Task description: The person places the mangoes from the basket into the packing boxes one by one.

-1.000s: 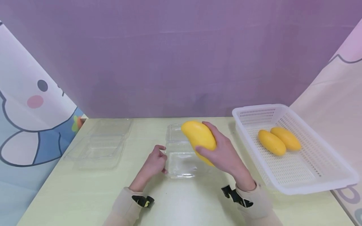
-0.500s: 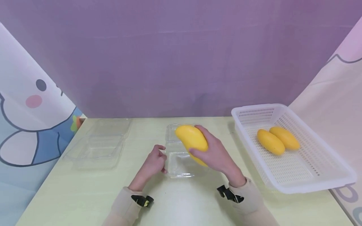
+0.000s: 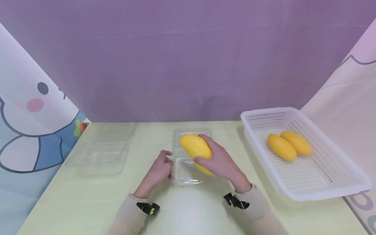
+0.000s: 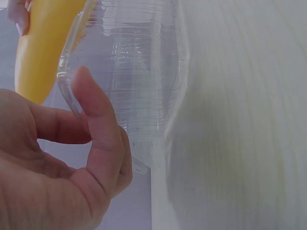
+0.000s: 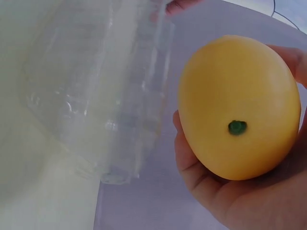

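Observation:
The right hand [image 3: 221, 163] grips a yellow mango [image 3: 195, 147] above an open clear plastic box [image 3: 186, 180]. In the right wrist view, fingers curl round the mango [image 5: 235, 91], its green stem spot facing the camera, with the box [image 5: 96, 96] beside and apart from it. At the box's left edge is the left hand [image 3: 160, 169], fingers bent. The left wrist view shows the left hand [image 4: 91, 153] holding the rim of the box [image 4: 134, 72] between bent fingers. The mango hides part of the box in the head view.
A white perforated basket [image 3: 311, 192] stands at the right with two mangoes, one [image 3: 282, 147] beside the other [image 3: 296, 143]. More open clear boxes [image 3: 102, 153] lie at the left of the table. A purple panel [image 3: 188, 65] rises behind the table.
The right hand has moved left and slightly nearer the person with the mango, now over the box. The left hand has stayed at the box's edge.

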The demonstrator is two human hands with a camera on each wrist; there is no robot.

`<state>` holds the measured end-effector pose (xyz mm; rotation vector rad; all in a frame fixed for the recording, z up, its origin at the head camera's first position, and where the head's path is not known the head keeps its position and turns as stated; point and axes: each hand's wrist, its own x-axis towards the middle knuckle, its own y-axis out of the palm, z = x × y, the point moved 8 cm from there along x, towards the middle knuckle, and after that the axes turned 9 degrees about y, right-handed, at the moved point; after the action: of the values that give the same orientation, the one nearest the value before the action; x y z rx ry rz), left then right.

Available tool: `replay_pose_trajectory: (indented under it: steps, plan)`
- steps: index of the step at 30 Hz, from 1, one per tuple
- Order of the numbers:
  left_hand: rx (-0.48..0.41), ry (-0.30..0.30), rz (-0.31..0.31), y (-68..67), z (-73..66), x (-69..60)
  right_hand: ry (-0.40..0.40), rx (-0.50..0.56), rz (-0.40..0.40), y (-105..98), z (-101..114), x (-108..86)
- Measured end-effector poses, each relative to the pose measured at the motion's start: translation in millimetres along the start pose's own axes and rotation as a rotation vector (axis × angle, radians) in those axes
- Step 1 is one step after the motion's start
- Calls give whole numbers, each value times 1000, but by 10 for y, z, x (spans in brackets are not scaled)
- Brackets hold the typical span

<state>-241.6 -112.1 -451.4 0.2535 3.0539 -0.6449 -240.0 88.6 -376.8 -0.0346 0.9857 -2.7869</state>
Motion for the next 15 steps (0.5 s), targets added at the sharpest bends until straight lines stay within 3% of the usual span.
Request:
replay_pose_trajectory:
  steps: [15]
  plan:
    - [-18, 2, 0, 0, -1, -2, 23, -87, 59, 237, -68, 24]
